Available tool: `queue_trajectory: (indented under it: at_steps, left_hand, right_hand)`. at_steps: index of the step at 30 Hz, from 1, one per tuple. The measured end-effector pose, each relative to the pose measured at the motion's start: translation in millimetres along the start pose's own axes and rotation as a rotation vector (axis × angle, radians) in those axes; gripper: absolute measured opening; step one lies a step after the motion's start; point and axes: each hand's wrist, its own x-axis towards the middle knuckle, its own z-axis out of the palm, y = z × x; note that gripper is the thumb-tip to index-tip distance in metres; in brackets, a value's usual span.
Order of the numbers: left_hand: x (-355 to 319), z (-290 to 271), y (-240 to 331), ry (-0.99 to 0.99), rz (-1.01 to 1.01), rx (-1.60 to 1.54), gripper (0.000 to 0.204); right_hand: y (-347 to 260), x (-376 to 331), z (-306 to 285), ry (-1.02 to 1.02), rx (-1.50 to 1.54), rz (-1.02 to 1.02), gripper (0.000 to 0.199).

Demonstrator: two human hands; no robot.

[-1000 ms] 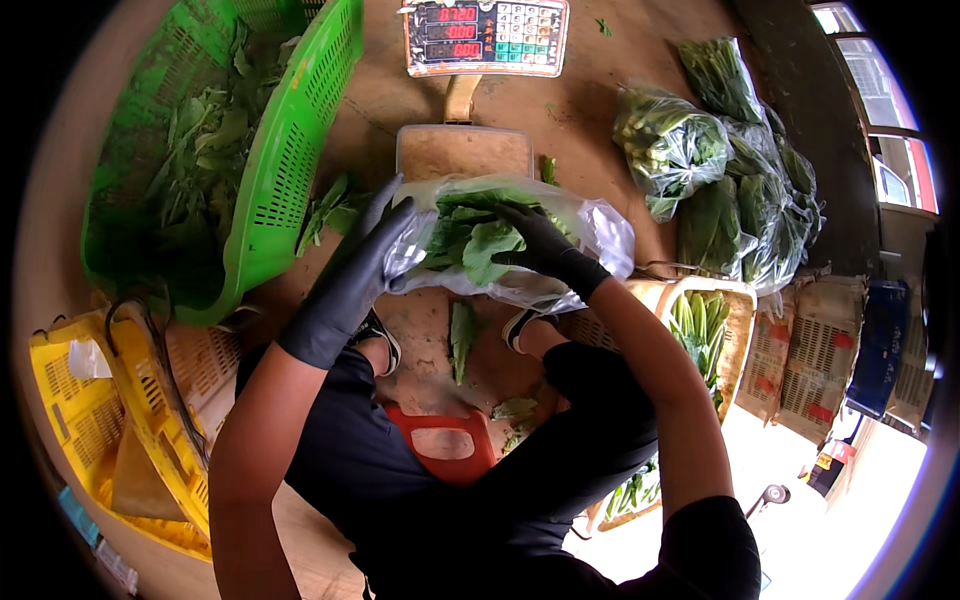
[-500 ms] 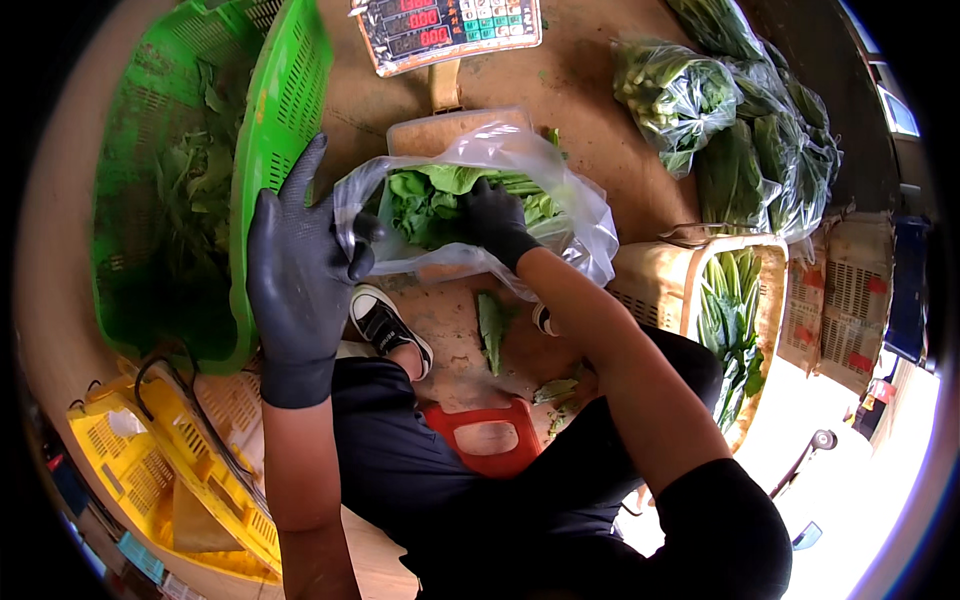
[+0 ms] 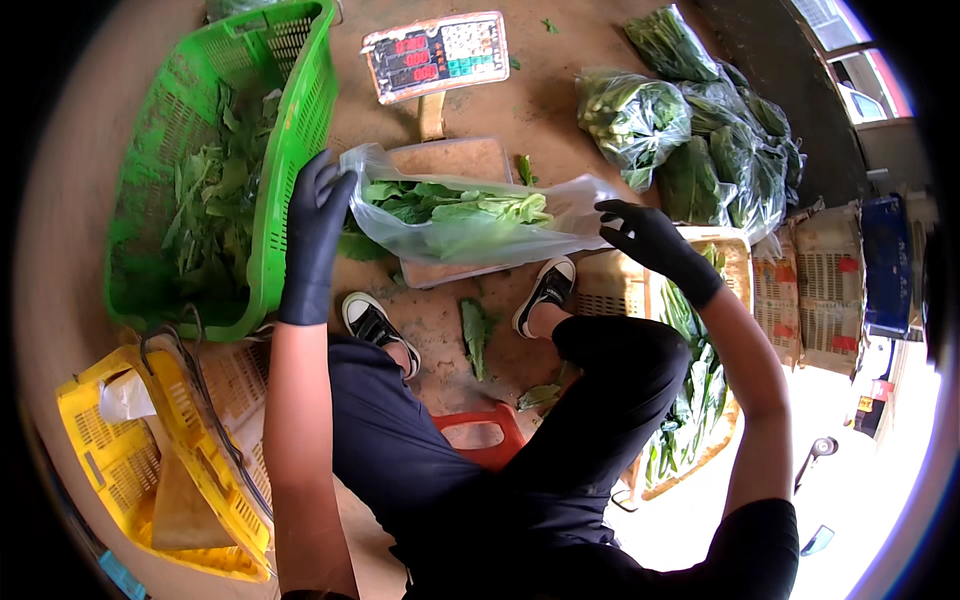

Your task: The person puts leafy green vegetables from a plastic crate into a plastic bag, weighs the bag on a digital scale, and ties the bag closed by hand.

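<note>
A clear plastic bag (image 3: 574,222) is stretched lengthwise between my two black-gloved hands. Inside it lie leafy greens (image 3: 450,205), leaves to the left and pale stalks toward the right. My left hand (image 3: 318,225) is closed on the bag's left end. At the other end, the bag's right edge is pinched in the fingers of my right hand (image 3: 660,248). Beneath the bag is the flat platform (image 3: 480,157) of a weighing scale, partly covered by it. The scale's lit display (image 3: 436,57) stands just beyond on a short post.
A green crate (image 3: 262,270) with loose leaves stands at left, yellow crates (image 3: 200,470) nearer me. Filled vegetable bags (image 3: 640,120) lie at far right. By my right knee is a crate of greens (image 3: 690,410). Fallen leaves (image 3: 476,338) and a red stool (image 3: 508,437) are below.
My right hand has come out of the bag and moved right to its edge. My left hand now grips the left end. The bag is drawn out flatter and longer.
</note>
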Motion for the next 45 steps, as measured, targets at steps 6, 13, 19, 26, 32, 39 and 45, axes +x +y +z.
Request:
queue_trajectory:
  at_steps: [6, 13, 19, 26, 32, 39, 45]
  left_hand:
    - [-115.9, 32.4, 185.1, -0.754, 0.608, -0.408, 0.025]
    - [-200.9, 81.2, 249.8, -0.859, 0.657, -1.255, 0.017]
    - [-247.0, 145.2, 270.1, -0.815, 0.641, -1.225, 0.013]
    - [-329.7, 212.4, 274.6, -0.807, 0.482, -0.720, 0.009]
    - [-400.1, 283.4, 261.3, -0.983, 0.282, -0.683, 0.007]
    - [-432.0, 319.9, 241.9, -1.376, 0.130, -0.810, 0.011]
    - [-411.4, 322.4, 237.1, -1.238, 0.176, -0.870, 0.015]
  right_hand:
    - [-28.8, -130.2, -30.0, 0.379, 0.023, 0.058, 0.029]
    - [35.5, -332.0, 35.9, 0.518, 0.155, 0.523, 0.028]
    - [84.3, -517.1, 120.8, 0.638, 0.293, 0.925, 0.028]
    - [163.7, -621.4, 217.9, 0.720, 0.097, 1.131, 0.033]
    - [219.7, -674.2, 256.6, 0.854, -0.025, 1.179, 0.045]
    - [251.8, -648.0, 235.1, 0.355, 0.041, 1.235, 0.071]
    - [281.5, -655.5, 245.9, 0.561, 0.514, 1.062, 0.098]
